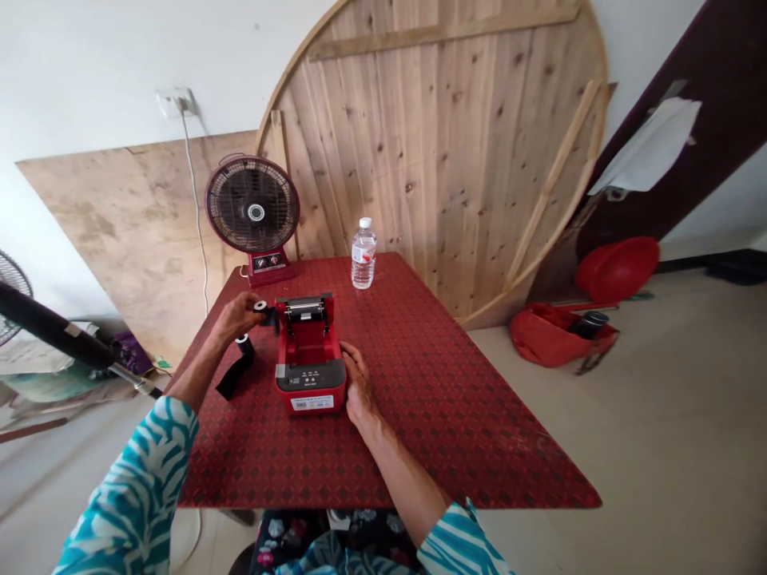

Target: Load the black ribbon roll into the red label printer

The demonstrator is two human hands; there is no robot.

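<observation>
A red and black label printer (pixel 310 387) stands on the table with its lid raised, showing the red inside compartment. Against its right side rests my right hand (pixel 359 385), gripping the body. My left hand (pixel 238 316) is closed on a small black ribbon roll (pixel 260 307) with a white core, just beyond the printer's left rear corner. Nearer to me lies a second black ribbon roll (pixel 243 342), a loose black strip (pixel 235 375) trailing from it on the tabletop.
The table (pixel 443 431) has a red patterned cover. Toward its far edge stand a dark red fan (pixel 252 212) and a clear water bottle (pixel 363 255). A large round wooden panel (pixel 431 144) leans on the wall behind. Red bags and a basin (pixel 618 275) sit off to the right.
</observation>
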